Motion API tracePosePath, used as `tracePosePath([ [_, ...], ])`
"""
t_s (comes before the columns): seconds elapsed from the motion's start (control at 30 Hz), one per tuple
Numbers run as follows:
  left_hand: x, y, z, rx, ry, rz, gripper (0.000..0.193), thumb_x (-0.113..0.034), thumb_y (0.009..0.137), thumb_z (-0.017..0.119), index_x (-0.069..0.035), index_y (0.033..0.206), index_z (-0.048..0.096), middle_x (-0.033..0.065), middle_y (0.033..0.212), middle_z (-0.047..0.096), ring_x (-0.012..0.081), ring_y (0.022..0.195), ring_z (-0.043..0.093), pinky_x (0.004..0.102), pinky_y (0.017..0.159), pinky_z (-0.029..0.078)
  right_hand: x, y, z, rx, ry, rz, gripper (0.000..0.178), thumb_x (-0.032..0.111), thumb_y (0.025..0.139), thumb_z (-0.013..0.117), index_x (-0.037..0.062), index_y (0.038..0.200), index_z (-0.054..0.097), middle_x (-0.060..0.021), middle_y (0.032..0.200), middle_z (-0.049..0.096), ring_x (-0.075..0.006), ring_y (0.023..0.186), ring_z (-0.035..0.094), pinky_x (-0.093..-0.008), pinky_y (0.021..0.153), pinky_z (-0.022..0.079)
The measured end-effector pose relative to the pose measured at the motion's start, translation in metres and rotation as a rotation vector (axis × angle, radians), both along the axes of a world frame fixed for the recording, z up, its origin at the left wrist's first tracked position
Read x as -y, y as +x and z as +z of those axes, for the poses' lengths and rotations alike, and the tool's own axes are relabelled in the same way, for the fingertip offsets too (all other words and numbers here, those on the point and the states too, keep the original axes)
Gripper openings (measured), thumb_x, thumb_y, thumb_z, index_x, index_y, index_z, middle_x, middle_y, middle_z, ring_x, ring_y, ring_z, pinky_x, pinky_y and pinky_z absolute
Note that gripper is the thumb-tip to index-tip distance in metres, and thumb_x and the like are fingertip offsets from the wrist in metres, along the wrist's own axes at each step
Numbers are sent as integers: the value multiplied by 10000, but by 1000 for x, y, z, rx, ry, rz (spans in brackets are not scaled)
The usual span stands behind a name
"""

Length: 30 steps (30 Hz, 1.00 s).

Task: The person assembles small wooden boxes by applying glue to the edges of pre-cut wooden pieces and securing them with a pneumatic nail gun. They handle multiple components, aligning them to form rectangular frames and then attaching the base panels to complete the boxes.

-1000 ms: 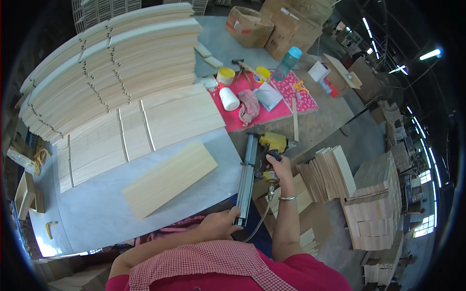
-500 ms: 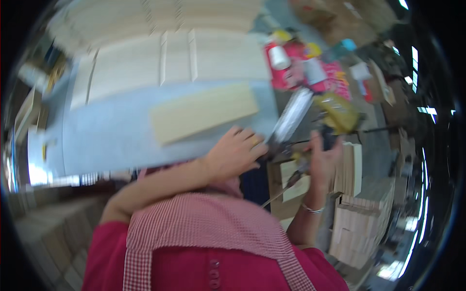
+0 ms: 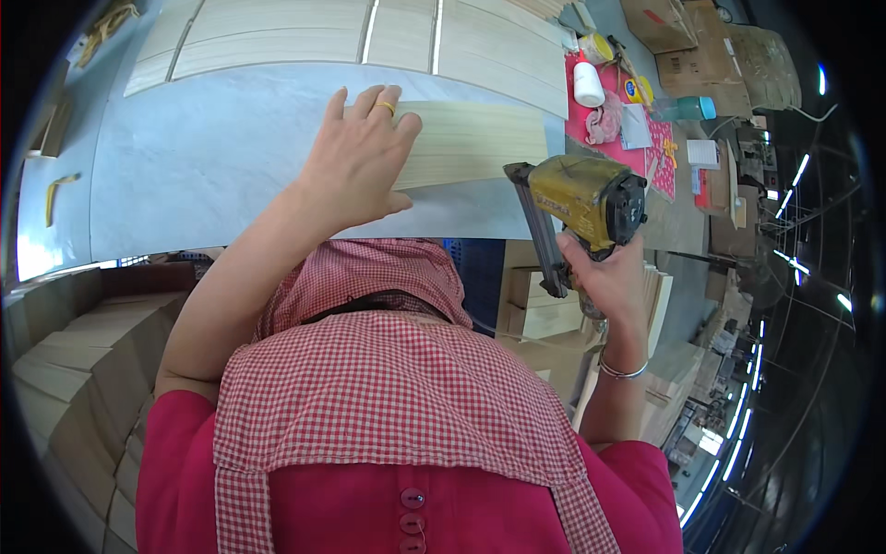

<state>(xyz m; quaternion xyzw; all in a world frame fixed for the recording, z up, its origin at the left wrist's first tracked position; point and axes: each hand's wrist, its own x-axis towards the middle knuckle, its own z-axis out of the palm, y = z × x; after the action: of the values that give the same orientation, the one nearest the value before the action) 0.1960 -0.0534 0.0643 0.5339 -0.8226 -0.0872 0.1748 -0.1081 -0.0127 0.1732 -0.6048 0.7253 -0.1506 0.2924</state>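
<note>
My right hand grips a yellow and black air nail gun by its handle, at the right front of the table. The gun's long dark magazine slants down on its left side, and its nose is close to the right end of a pale wooden board. Over that board's left end lies my left hand, fingers spread and thumb apart, hiding the end beneath it. Whether it presses on the wood I cannot tell. The board rests flat on the grey-blue tabletop.
Long panels lie along the table's far side. To the right, a pink cloth bears a white bottle, tape and paper, with a teal bottle beside it. Wood pieces are stacked at lower left; cardboard boxes stand behind.
My left hand has moved from beside the gun's magazine leftward onto the board. The nail gun has swung round, its magazine now pointing down toward me. The view has shifted and sharpened.
</note>
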Motion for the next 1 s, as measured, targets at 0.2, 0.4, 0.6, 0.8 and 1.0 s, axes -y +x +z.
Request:
tracePosePath([
  [0.2, 7, 5, -5, -9, 56, -2, 633, -238, 637, 846, -18, 1159, 563, 282, 1337, 570, 397, 1275, 536, 515, 1103, 411, 8, 28, 9, 36, 89, 90, 379, 201, 846, 856, -48, 1097, 719, -116, 1012, 775, -177, 894, 727, -339, 822, 565],
  [0.4, 7, 7, -8, -46, 10, -1, 627, -236, 634, 842, -22, 1156, 568, 277, 1321, 583, 390, 1244, 555, 485, 1080, 429, 10, 24, 3, 28, 98, 105, 386, 208, 859, 852, -23, 1125, 694, -48, 892, 716, -97, 669, 610, -273, 582, 487],
  [0.6, 7, 7, -9, -67, 3, 8, 625, -237, 633, 847, -30, 1152, 567, 265, 1324, 576, 391, 1240, 552, 488, 1069, 431, 7, 29, 4, 100, 140, 39, 351, 127, 882, 814, -34, 1170, 694, -100, 1057, 765, -161, 946, 709, -329, 872, 550],
  [0.8, 8, 7, -10, -88, 4, 4, 616, -236, 634, 849, -37, 1144, 565, 251, 1333, 566, 394, 1243, 544, 489, 1067, 429, 3, 34, 3, 162, 167, -3, 351, 93, 903, 787, -38, 1208, 671, -75, 1103, 753, -142, 990, 686, -314, 903, 533],
  [1.0, 7, 8, -6, -127, 28, 0, 607, -224, 638, 850, -41, 1141, 563, 241, 1334, 554, 390, 1243, 540, 492, 1064, 427, -3, 37, 5, 177, 239, -99, 309, 138, 910, 793, -18, 1155, 685, -18, 886, 703, -84, 700, 624, -257, 630, 511],
])
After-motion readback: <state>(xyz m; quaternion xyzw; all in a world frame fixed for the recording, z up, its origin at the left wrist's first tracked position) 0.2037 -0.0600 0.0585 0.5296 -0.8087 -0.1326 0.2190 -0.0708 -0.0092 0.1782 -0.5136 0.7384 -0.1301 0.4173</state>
